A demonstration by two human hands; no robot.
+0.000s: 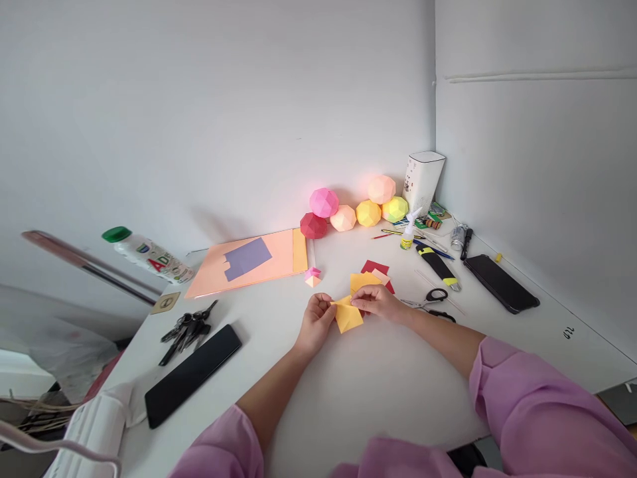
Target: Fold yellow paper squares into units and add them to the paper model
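A small yellow paper square with crease lines is held between my two hands, just above the white table. My left hand is closed, pinching its left corner with thumb and fingers. At the upper right edge of the paper, my right hand pinches it, fingers together. Just beyond my right hand lies a loose pile of paper pieces, with a yellow sheet partly covered by the hand and red sheets behind. A small pink and cream folded paper piece stands beyond my left hand.
Several faceted paper balls sit by the back wall. Scissors, a utility knife, a glue bottle and a black case lie right. Left are a phone, keys, a bottle and peach paper.
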